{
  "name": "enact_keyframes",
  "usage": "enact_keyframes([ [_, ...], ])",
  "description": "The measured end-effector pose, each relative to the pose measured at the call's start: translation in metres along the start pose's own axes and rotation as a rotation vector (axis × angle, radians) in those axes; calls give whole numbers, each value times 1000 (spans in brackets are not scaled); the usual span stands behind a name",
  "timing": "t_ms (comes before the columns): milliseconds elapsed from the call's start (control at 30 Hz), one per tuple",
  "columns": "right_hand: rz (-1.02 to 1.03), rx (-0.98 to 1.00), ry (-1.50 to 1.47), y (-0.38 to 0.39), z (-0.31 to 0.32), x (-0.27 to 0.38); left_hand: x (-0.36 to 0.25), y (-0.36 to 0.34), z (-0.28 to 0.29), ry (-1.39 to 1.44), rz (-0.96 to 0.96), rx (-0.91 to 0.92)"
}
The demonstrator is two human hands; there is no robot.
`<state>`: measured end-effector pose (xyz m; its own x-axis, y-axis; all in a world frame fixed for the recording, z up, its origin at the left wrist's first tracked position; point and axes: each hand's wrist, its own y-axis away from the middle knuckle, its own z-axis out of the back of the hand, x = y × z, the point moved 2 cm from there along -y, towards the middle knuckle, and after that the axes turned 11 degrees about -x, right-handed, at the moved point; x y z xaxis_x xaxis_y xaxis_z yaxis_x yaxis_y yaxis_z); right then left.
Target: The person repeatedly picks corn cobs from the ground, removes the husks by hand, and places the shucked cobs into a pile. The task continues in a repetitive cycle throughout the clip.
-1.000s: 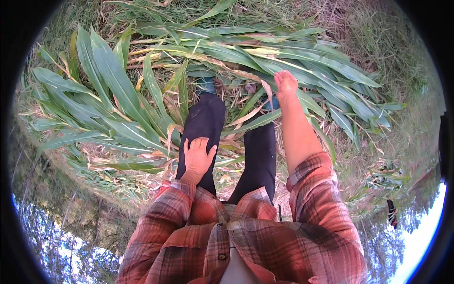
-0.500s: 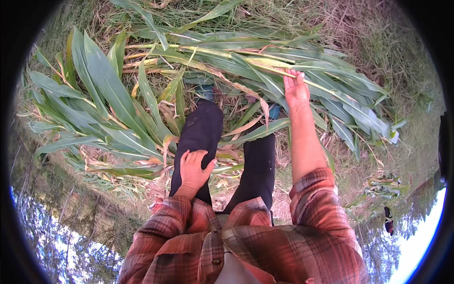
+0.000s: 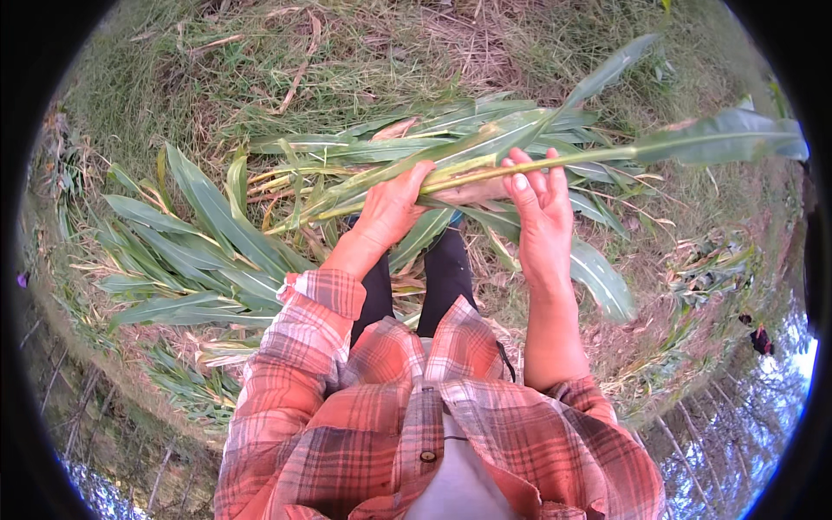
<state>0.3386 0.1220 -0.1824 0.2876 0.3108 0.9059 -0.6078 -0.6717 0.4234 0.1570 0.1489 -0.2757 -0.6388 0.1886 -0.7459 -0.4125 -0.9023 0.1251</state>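
Note:
A long green corn stalk (image 3: 598, 157) with broad leaves is lifted across the front of me, tilted up toward the right. My left hand (image 3: 392, 208) is closed around its lower part. Farther along, my right hand (image 3: 546, 217) holds the same stalk between the thumb and loosely curled fingers. Under both hands lies a heap of cut corn stalks (image 3: 355, 152), its leaves pointing right. At the left a second bundle of corn leaves (image 3: 195, 256) spreads on the ground. My legs and feet are partly hidden by the leaves.
Grass and dry straw (image 3: 390, 65) cover the ground beyond the heap. More corn leaves (image 3: 715, 273) lie off to the right, and others (image 3: 195, 381) at the lower left. A small dark red and black thing (image 3: 762, 341) shows near the right rim. Trees stand around the edges.
My left hand has left my thigh and taken hold of a corn stalk. My right hand has raised its stalk off the heap. My body is more upright, and the view has shifted.

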Motion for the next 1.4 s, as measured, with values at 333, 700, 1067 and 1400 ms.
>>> enact_keyframes([
  [333,-48,-56,-166,81,70,102,-177,-8,143,680,276,208],
  [700,7,276,-290,132,20,156,-170,103,206,786,504,261],
  [1067,263,474,-276,200,-33,148,-224,119,260,128,-449,-309],
  [1400,191,527,-325,214,-33,158,-243,113,285,422,-193,56],
])
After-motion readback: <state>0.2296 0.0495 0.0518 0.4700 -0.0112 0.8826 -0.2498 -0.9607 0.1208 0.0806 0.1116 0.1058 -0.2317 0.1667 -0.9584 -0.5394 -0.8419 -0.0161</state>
